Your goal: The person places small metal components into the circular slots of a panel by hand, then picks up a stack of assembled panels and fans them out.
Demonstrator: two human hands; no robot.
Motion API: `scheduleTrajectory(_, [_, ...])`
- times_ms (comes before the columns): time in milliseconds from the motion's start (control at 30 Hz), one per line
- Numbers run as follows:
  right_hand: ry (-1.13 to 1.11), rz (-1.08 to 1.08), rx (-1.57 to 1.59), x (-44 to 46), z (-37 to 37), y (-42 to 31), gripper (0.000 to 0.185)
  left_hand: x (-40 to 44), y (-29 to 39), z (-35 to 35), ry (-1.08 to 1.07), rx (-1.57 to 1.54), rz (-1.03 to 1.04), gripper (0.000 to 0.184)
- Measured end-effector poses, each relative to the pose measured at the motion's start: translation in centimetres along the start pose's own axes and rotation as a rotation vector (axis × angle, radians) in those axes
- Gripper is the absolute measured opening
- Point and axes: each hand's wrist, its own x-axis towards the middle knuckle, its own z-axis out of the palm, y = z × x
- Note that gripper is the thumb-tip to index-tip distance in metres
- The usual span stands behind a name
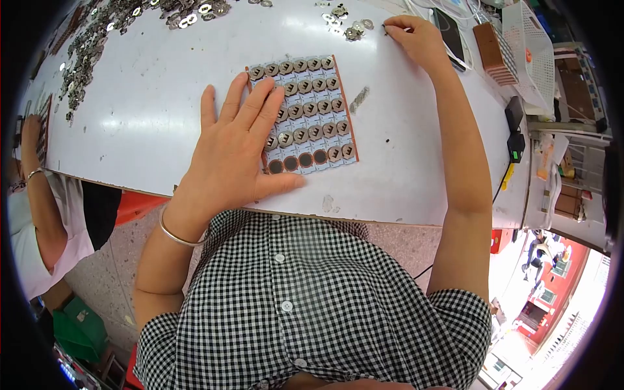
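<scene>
A panel of joined small circuit boards (pixel 303 95) lies on the white table. Round metal discs with dark markings sit on most of its positions. In the front row, several positions show dark circles with orange rings instead. My left hand (pixel 231 153) lies flat over the panel's left side with fingers spread, hiding part of it. At the far right of the table, my right hand (pixel 419 44) is closed in a pinch, with a small dark piece (pixel 385 30) at the fingertips. Just left of it is a small group of metal discs (pixel 354 30).
Loose metal pieces (pixel 84 62) are heaped along the far left. A phone (pixel 450 36), a brown stack of panels (pixel 495 55) and a white plastic basket (pixel 530 58) stand at right. A co-worker's arm (pixel 40 188) reaches in at the left edge.
</scene>
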Motion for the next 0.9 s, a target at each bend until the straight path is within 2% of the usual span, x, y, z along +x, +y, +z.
scheduleTrajectory(167, [0.012, 0.097, 0.114, -1.6, -0.6, -1.0, 0.029, 0.0, 0.0, 0.0, -0.013, -0.007, -0.011, 0.115])
scheduleTrajectory(267, [0.04, 0.071, 0.13, -2.1, -0.5, -1.7, 0.03, 0.1, 0.2, -0.1, -0.01, -0.018, -0.014, 0.115])
scheduleTrajectory(367, [-0.006, -0.055, 0.043, -1.5, -0.1, -1.5, 0.032, 0.0, 0.2, -0.1, 0.003, -0.027, -0.01, 0.115])
scheduleTrajectory(467, [-0.063, -0.014, 0.023, -1.6, -0.7, -2.5, 0.033, -0.2, 0.1, 0.1, 0.008, -0.027, -0.011, 0.115])
scheduleTrajectory(567, [-0.013, 0.042, 0.091, -1.4, -0.7, -1.9, 0.031, -0.2, 0.1, 0.1, 0.007, -0.025, -0.011, 0.115])
scheduleTrajectory(767, [-0.051, 0.002, 0.03, -1.7, -0.2, -3.1, 0.03, -0.1, 0.1, 0.0, 0.019, -0.031, -0.006, 0.114])
scheduleTrajectory(867, [-0.121, 0.089, -0.008, -2.3, -1.3, -3.6, 0.026, -0.1, 0.1, 0.2, 0.024, -0.027, -0.003, 0.113])
scheduleTrajectory(900, [-0.086, 0.187, 0.103, -3.0, -1.3, -4.2, 0.02, -0.2, 0.0, 0.3, 0.031, -0.024, -0.004, 0.113])
